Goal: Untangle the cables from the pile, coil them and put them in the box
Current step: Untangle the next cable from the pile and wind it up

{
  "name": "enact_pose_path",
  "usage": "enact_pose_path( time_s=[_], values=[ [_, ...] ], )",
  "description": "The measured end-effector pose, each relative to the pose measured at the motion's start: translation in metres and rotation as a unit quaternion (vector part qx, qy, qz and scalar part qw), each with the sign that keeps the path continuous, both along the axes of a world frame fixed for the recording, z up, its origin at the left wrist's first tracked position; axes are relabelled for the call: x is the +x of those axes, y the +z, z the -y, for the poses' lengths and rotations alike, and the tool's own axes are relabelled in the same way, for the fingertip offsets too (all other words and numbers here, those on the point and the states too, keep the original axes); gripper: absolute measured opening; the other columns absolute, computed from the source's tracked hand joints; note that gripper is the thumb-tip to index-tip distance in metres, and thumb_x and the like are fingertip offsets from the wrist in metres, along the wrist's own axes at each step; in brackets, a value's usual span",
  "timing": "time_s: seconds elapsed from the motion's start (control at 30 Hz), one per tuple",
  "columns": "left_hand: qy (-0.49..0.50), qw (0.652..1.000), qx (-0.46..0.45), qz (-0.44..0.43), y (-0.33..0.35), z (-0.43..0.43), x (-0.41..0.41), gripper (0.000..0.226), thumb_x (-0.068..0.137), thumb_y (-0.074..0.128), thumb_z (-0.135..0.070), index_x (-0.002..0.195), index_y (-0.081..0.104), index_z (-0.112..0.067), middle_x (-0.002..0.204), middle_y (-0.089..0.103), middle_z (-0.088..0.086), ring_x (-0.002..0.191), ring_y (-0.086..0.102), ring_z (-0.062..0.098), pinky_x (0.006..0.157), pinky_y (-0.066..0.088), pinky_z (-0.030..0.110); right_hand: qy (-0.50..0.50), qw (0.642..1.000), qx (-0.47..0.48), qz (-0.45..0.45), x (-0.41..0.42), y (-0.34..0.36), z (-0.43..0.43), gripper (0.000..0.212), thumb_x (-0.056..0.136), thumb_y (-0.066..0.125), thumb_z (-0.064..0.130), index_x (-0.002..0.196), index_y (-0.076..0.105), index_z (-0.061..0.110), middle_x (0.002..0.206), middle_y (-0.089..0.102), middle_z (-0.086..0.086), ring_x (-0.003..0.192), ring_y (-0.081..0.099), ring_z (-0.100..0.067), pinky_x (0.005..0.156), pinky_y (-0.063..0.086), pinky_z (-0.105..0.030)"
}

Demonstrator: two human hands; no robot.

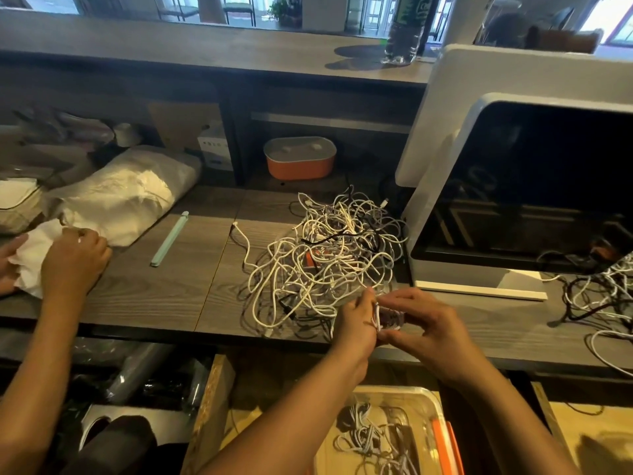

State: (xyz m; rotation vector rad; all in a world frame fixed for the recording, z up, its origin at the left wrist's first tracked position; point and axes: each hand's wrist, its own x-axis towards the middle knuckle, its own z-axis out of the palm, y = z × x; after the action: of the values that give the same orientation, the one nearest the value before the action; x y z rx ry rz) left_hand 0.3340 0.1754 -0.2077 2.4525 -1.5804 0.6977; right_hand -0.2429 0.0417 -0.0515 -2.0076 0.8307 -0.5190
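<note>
One wide-angle camera on my head looks forward and down, close over the worktop (164,286). My left hand (356,323) and right hand (433,325) sit near centre, the box (424,395) at the near edge, a raised shelf (205,46) far.

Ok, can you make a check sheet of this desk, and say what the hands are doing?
Surface: dark wood desk, cable pile in its middle.
Job's things: clear box below the desk edge, coiled cables inside.
Clutter: green stick, bagged white bundle, orange tub.
Grippers: left hand and right hand pinch a small coil between them.
Cables: mostly white, tangled; second tangle at far right.
Surroundings: white machine, bottle on upper shelf; another person's hand on white paper, left.
</note>
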Motion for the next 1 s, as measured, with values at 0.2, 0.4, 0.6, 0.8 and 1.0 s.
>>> enact_pose_path(
  time_s=[0.2,0.4,0.6,0.8,1.0],
  values=[
    [0.025,0.895,-0.124,-0.428,-0.043,0.055,-0.044,0.126,0.078,0.008,-0.086,0.100,0.050,0.031,0.097,0.055,0.044,0.098,0.054,0.057,0.097,0.042,0.042,-0.011,0.998,-0.051,-0.021,0.004,-0.001,-0.003,0.039,0.076,0.074,0.013,0.097,0.058,0.042,0.110,0.056,0.026,0.103,0.056,0.008,0.088,0.051,-0.017],
    [0.073,0.538,0.033,-0.839,0.144,0.120,-0.438,0.039,0.098,0.039,-0.044,0.076,0.061,-0.021,0.082,0.067,0.008,0.083,0.066,0.027,0.083,0.054,0.045,0.021,0.993,-0.104,-0.054,0.006,-0.008,-0.003,0.020,0.081,0.068,0.011,0.087,0.068,0.030,0.116,0.044,0.027,0.106,0.052,0.001,0.087,0.050,-0.023],
    [0.080,0.558,-0.068,-0.823,0.114,0.097,-0.462,0.039,0.096,0.037,-0.051,0.076,0.057,-0.025,0.092,0.068,0.010,0.088,0.067,0.025,0.087,0.053,0.045,0.022,0.997,-0.068,-0.031,0.009,-0.010,-0.001,0.033,0.077,0.074,0.011,0.078,0.062,0.042,0.107,0.049,0.015,0.096,0.053,-0.003,0.081,0.050,-0.026],
    [0.058,0.470,-0.032,-0.880,0.121,0.093,-0.454,0.051,0.097,0.034,-0.052,0.096,0.066,-0.013,0.077,0.069,0.004,0.070,0.067,0.013,0.059,0.050,0.026,0.067,0.986,-0.108,-0.111,0.010,-0.005,0.000,0.017,0.081,0.070,0.016,0.083,0.060,0.030,0.103,0.041,0.017,0.092,0.049,0.001,0.076,0.047,-0.014],
    [-0.033,0.435,-0.012,-0.900,0.127,0.092,-0.456,0.031,0.087,0.059,-0.044,0.105,0.064,-0.019,0.088,0.070,0.000,0.081,0.067,0.011,0.067,0.050,0.025,0.042,0.984,-0.151,-0.089,0.002,-0.011,0.001,0.021,0.082,0.068,0.009,0.096,0.057,0.020,0.100,0.041,0.015,0.092,0.050,0.002,0.074,0.044,-0.007]
  ],
)
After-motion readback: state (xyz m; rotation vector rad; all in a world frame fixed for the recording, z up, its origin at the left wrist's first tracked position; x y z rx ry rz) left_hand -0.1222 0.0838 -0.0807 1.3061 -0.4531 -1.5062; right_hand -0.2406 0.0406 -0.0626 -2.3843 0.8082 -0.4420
